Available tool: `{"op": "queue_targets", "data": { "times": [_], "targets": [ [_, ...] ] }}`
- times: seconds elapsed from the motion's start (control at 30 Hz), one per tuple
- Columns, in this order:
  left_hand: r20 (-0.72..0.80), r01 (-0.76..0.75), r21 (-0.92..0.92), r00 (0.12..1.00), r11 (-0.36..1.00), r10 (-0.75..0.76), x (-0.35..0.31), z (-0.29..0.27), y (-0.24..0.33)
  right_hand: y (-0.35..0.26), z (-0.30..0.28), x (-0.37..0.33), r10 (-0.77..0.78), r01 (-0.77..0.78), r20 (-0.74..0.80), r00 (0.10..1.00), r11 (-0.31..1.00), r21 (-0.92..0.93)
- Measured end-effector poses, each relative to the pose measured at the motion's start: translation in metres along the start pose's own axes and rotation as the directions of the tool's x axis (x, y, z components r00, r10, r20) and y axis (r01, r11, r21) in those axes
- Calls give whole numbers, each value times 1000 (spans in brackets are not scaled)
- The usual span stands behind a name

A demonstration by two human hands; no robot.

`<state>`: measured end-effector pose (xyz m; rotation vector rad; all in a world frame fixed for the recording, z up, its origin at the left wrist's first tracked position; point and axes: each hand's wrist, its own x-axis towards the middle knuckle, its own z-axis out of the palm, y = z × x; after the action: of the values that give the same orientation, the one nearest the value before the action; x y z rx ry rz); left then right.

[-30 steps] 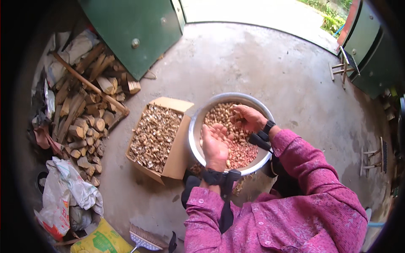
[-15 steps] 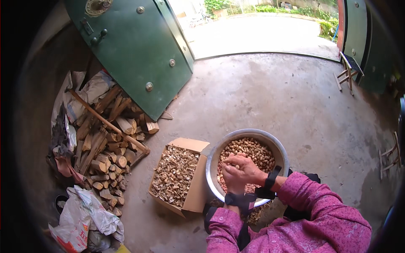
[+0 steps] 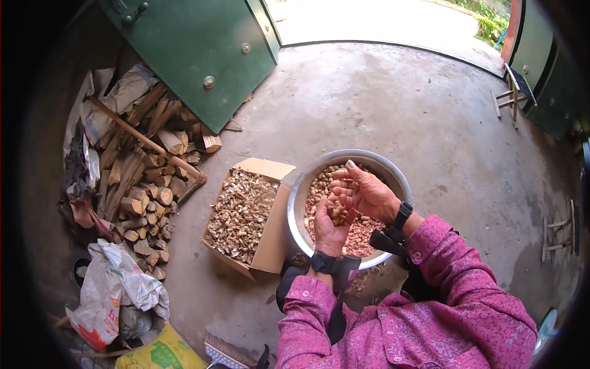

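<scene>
Over a wide metal basin (image 3: 402,178), both hands are held close together. My left hand (image 3: 330,232) is cupped palm up, fingers curled round what look like a few peanuts. My right hand (image 3: 373,195) is beside it, a little farther up, with its fingers stretched out and apart; nothing shows in its grip. Below them the basin holds unshelled peanuts (image 3: 319,184) toward the far and left side and reddish shelled kernels (image 3: 361,237) toward the near side. Left of the basin, an open cardboard box (image 3: 270,234) is filled with broken peanut shells (image 3: 239,212).
A stack of split firewood (image 3: 147,197) lies at the left beside a green metal door (image 3: 203,55). Plastic sacks (image 3: 117,289) and a yellow bag (image 3: 163,353) sit at the lower left, near a brush (image 3: 227,353). Small stools (image 3: 513,95) stand at the right.
My hands were pressed together over the basin and have come apart, the right one opening. The view has tilted downward, so the basin and box appear higher.
</scene>
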<state>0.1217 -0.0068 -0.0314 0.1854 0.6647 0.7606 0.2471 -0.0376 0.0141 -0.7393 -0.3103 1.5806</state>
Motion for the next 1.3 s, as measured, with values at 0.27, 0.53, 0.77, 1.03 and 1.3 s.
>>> {"op": "queue_targets", "data": {
  "times": [0.27, 0.53, 0.77, 1.03, 1.3],
  "targets": [
    [67, 7, 123, 998, 992, -16, -2, -21, 18, 5, -10, 9, -36, 43, -68, 997, 994, 104],
    [129, -8, 254, 991, 967, -25, -12, -29, 34, 22, -5, 7, -156, 168, 66, 986, 957, -238],
    [116, -151, 322, 986, 935, 119, -22, -20, 39, 13, 5, -9, -117, 177, 133, 984, 711, -681],
    [329, -84, 371, 943, 925, -46, -20, -26, 36, 14, 9, -16, -1, 155, 238, 971, 762, -628],
    [322, -37, 253, 946, 967, -48, -18, -25, 39, 12, 6, -11, -74, 203, 202, 977, 629, -750]
  ]
}}
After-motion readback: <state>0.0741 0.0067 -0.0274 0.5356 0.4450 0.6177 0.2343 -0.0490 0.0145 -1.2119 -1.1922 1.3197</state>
